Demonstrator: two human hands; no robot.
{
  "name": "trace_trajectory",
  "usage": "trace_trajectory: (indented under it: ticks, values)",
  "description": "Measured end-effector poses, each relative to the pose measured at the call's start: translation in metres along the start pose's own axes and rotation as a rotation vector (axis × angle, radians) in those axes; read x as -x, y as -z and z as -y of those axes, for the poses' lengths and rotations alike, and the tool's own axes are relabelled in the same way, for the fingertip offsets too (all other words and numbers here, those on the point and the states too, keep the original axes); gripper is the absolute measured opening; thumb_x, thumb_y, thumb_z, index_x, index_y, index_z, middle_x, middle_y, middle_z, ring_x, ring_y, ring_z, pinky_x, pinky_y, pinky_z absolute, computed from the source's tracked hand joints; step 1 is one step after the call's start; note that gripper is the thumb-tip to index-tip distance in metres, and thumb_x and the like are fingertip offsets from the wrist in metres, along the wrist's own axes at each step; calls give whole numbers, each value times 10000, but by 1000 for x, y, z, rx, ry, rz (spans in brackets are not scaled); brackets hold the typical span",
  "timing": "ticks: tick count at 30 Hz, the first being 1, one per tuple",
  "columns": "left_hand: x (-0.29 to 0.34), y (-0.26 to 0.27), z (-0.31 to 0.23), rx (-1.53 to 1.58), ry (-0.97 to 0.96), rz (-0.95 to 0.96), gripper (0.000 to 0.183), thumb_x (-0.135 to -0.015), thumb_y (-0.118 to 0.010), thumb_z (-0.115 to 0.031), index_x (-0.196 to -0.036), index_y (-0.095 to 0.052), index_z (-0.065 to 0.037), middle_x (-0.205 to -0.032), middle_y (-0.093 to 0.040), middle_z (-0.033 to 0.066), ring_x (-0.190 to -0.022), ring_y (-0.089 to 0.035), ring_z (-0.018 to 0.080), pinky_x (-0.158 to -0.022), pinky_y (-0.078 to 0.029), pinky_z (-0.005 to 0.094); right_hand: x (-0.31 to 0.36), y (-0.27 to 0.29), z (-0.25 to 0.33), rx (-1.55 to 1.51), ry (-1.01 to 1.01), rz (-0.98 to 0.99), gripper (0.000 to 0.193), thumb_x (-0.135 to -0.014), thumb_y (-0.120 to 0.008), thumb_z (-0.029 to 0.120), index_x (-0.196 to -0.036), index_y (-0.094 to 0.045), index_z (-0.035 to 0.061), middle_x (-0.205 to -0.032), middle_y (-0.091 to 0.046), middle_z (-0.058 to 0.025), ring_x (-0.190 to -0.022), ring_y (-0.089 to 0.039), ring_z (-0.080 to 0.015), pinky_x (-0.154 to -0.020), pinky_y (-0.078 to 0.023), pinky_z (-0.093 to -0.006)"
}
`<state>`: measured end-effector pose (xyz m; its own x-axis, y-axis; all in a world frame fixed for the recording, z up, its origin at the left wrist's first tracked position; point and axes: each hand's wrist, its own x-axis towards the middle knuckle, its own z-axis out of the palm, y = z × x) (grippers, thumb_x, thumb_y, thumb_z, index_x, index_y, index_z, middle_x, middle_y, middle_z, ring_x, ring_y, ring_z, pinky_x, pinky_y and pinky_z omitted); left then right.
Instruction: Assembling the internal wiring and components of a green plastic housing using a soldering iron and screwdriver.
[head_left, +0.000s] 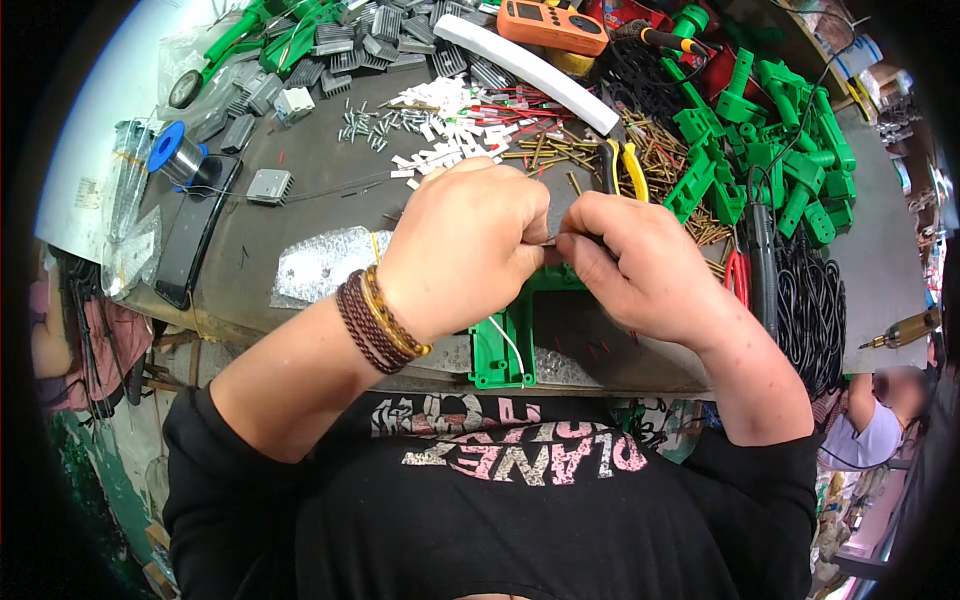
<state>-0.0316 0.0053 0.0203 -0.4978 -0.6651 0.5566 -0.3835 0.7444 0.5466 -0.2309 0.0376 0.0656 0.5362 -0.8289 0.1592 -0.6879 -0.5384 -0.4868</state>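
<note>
Nearest to view, black shirt (500,535), with patterned pink-and-pale lettering across the chest. Beyond, grey counter (225,275) under strong bend, crowded with grey heat sinks (385,25), brass screws (668,168), green plastic parts (805,175) and orange meter (552,25); at right, in the room behind, another person (868,440), blurred and partly cut off. Small print on pale sheet (90,190), too small to make out. Left hand (470,240) and right hand (640,250) both narrowed to a pinch, tips close together, anything between them hard to tell. Below, green casing (490,355) with white wire (510,342), near the counter's front edge, partly hidden by the hands.
</note>
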Motion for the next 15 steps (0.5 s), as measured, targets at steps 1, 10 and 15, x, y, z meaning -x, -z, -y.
trace_trajectory:
  ticks: [1, 10, 15]
  values:
    - [2, -1, 1, 1, 0, -4, 227, -681, -798, -83, -682, -574, -51, -699, -605, 93, -720, -603, 307, -695, -466, 400, -2, 3, 2, 3, 1, 1, 124, -919, -596, 151, -957, -608, 33, -830, -656, -162, -805, -654, -363, -696, -520, -455]
    - [9, 15, -6, 13, 2, 56, 174, -726, -791, -147, -758, -638, -70, -755, -619, 50, -802, -597, 271, -767, -423, 405, 6, 0, 11, -22, 26, -102, 61, -896, -639, 78, -910, -614, 25, -827, -634, -136, -794, -642, -344, -679, -502, -419]
    - [8, 11, 3, 43, -10, 136, 152, -742, -788, -151, -757, -654, -79, -758, -617, 58, -797, -598, 275, -745, -429, 396, 4, 3, 19, -130, -68, -23, 77, -897, -634, 96, -878, -620, 23, -767, -632, -141, -735, -637, -332, -647, -493, -414]
